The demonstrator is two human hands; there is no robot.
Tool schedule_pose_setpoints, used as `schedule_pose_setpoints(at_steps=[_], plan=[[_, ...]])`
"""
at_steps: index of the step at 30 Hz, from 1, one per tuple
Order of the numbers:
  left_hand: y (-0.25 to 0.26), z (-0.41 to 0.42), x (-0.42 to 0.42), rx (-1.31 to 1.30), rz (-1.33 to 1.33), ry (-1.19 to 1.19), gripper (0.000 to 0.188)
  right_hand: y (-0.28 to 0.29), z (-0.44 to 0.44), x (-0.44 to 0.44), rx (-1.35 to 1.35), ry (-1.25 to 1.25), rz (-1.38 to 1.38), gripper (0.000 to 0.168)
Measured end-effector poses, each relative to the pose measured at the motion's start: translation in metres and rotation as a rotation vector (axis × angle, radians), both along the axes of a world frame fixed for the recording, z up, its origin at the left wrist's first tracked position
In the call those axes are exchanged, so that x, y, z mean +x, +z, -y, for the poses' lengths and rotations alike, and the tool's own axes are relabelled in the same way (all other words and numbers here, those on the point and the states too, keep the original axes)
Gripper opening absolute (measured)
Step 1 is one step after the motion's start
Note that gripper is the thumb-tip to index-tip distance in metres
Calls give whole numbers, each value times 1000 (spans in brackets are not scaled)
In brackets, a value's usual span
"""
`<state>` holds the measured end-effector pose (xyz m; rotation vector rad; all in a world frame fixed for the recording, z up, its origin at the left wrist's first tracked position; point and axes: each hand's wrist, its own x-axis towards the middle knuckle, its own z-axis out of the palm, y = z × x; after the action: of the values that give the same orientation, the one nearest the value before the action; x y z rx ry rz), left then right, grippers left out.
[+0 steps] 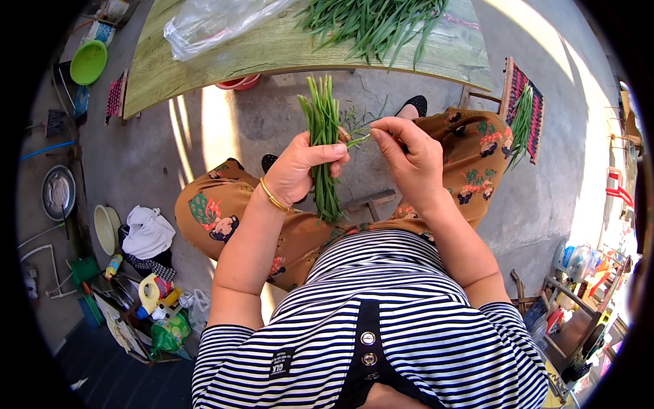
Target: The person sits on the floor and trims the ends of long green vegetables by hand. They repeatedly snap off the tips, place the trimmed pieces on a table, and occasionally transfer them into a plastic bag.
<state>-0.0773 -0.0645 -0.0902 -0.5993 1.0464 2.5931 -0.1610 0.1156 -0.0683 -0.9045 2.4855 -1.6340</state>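
Note:
Above my lap, my left hand (309, 162) is wrapped around a bunch of green garlic chives (323, 122), its pale cut ends pointing towards the table and its leaves hanging down towards me. To the right of the bunch, my right hand (409, 153) pinches a thin green strand (360, 140) between thumb and forefinger; the strand runs back towards the fingers of my left hand. A large pile of loose chives (378, 25) lies on the wood-grain table (265, 56) ahead. More chives (521, 122) rest on a woven-top stool (536, 110) at the right.
A clear plastic bag (214, 25) lies on the table's left part. Beneath it stands a red bucket (239, 83). Green scraps (352, 120) litter the floor between my feet. Basins, cloths and bottles crowd the left side; a cluttered rack (577, 301) stands at the lower right.

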Motion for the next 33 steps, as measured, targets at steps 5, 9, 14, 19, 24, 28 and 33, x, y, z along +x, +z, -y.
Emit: schedule_pose_setpoints(at_steps=[5, 9, 14, 19, 24, 28, 33], plan=[[-2, 1, -1, 48, 5, -17, 25, -23, -14, -27, -313, -182, 395, 10], [-9, 5, 1, 39, -34, -16, 27, -23, -24, -34, -149, -267, 420, 15], [-10, 5, -1, 29, -27, -9, 26, -11, -21, -17, -191, -67, 605, 26], [-4, 1, -1, -67, -25, -41, 26, 11, -8, -12, 34, 56, 543, 29], [-2, 0, -1, -112, -24, -79, 27, 6, -7, -18, -74, 136, 881, 20], [-1, 0, -1, -111, -14, -78, 28, -1, -11, -25, -197, -70, 818, 17], [-5, 5, 0, -82, -21, -36, 27, -22, -25, -44, -152, -176, 741, 20]])
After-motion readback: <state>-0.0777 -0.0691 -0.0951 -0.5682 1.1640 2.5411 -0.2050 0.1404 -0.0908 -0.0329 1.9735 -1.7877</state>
